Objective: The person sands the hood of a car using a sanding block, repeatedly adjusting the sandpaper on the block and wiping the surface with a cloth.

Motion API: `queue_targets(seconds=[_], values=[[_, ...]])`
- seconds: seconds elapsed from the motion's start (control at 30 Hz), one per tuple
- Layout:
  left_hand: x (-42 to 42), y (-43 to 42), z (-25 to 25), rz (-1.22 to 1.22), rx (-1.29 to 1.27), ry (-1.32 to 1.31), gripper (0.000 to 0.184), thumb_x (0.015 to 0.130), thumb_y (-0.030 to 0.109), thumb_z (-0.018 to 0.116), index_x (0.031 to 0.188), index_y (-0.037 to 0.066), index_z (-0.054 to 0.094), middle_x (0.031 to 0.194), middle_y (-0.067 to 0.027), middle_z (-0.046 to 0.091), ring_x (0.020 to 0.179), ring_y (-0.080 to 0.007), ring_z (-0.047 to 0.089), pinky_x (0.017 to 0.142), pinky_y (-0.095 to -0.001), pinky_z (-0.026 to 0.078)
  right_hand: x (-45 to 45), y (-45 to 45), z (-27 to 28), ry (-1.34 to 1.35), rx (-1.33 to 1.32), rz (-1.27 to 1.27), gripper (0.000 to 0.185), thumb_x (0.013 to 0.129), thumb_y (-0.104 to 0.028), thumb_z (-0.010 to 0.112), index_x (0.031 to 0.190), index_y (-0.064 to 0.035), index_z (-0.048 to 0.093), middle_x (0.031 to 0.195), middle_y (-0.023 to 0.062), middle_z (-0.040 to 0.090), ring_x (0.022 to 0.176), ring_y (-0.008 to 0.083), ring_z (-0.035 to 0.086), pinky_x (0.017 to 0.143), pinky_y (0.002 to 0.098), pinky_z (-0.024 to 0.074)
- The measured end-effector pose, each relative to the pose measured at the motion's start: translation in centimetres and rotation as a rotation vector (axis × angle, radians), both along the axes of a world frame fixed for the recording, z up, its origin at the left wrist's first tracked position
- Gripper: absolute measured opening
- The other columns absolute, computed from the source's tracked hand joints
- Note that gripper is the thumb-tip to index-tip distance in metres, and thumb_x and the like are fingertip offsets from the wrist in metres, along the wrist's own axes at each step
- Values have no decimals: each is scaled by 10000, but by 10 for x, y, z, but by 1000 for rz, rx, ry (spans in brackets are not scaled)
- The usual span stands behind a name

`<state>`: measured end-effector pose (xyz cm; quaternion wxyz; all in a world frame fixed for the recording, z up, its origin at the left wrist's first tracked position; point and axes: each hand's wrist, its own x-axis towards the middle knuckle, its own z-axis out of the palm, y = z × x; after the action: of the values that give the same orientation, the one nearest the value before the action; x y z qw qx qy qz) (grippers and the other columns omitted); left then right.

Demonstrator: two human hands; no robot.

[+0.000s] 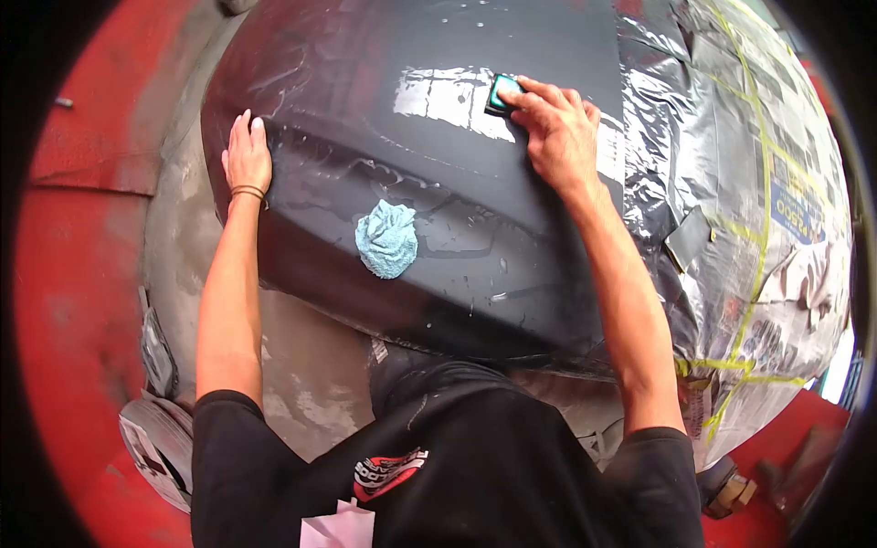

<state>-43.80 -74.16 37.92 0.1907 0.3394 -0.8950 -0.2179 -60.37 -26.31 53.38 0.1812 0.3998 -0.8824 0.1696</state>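
A dark grey car hood (pixel 338 110) spreads out before me, its surface wet in patches. My right hand (pixel 559 128) is closed on a small teal-and-black sanding block (pixel 503 92), which it presses to the hood beside a bright reflection. Fingers stretched out, my left hand (pixel 245 160) lies flat on the hood's left edge. Between my arms, a crumpled light-blue cloth (pixel 387 239) sits on the near slope of the hood, touched by neither hand.
Plastic film (pixel 653 82) and newspaper (pixel 731 292) held with yellow tape cover the car at right. A dark flat piece (pixel 689 239) lies on the film. Red floor (pixel 91 274) shows at left, where a grey rounded object (pixel 155 443) stands low near my arm.
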Motion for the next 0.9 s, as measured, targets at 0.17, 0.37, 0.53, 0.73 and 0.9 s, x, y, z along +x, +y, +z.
queue_targets(seconds=[0.17,0.37,0.53,0.73,0.9], values=[[-7,-17,-17,-24,-27,48,658,1172,598,374,1669,187,499,1740,-81,493,1619,-302,440,1298,-643,281,120,83,9,-38,28,-94,469,894,-70,844,1302,-299,836,1428,7,758,1269,264,697,1132,454,417],[-8,-16,-14,-31,-21,77,627,1176,575,396,1639,173,525,1699,-85,549,1570,-323,502,1278,-579,332,23,53,4,120,37,-237,300,974,-224,789,1266,-284,821,1344,1,779,1171,267,687,1044,488,431],[-6,-12,-3,-41,23,60,616,1173,538,435,1637,145,533,1659,-159,577,1516,-373,557,1256,-497,410,131,83,17,86,105,-457,401,950,-287,849,1346,-296,789,1297,36,741,1125,276,662,991,482,436],[-11,-5,6,-27,6,61,636,1171,537,454,1625,99,535,1629,-198,595,1480,-412,581,1228,-494,443,166,94,14,119,156,-635,424,973,-285,822,1388,-264,737,1309,46,705,1059,287,627,933,473,447],[-9,-13,0,-70,2,83,638,1173,533,461,1618,84,538,1630,-200,594,1477,-414,581,1220,-490,451,171,101,16,73,159,-716,445,980,-317,814,1412,-243,733,1226,90,688,1076,303,627,899,486,460]])
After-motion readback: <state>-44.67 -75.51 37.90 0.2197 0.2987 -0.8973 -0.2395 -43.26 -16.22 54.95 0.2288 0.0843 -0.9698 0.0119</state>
